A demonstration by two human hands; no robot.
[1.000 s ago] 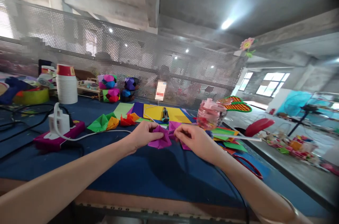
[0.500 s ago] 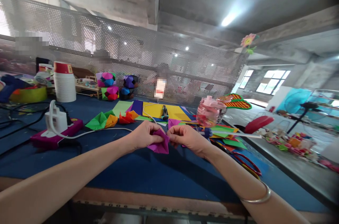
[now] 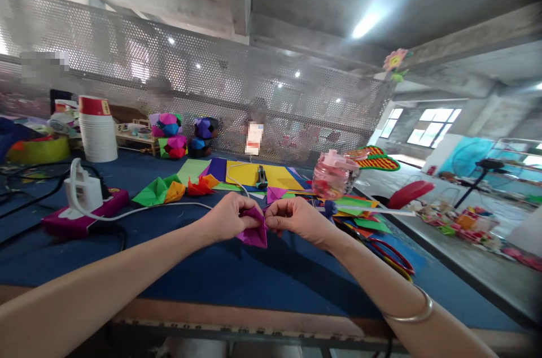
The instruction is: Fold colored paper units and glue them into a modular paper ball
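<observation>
A piece of folded purple paper [image 3: 255, 235] is pinched in my left hand [image 3: 231, 218], above the blue tabletop. My right hand [image 3: 293, 215] has thumb and fingers pressed together at the paper's right edge; whether they grip that edge is hidden. Just beyond my hands lies another purple folded piece [image 3: 276, 194]. Green folded paper [image 3: 157, 191], an orange-yellow one [image 3: 174, 192] and a red-orange one [image 3: 202, 185] rest left of my hands. A stapler or cutter-like black tool [image 3: 261, 177] sits on yellow paper [image 3: 282, 177].
At left are a purple power strip [image 3: 84, 217] with a white charger and a stack of paper cups [image 3: 98, 138]. Colourful paper balls [image 3: 171, 135] stand behind. To the right are a pink jar [image 3: 332, 176], scissors [image 3: 392, 253] and coloured sheets [image 3: 372, 226]. A phone [image 3: 254, 139] leans at the mesh panel.
The view has shifted slightly. My hands keep nearly the same pose at the purple paper, with my right fingers still against its right edge.
</observation>
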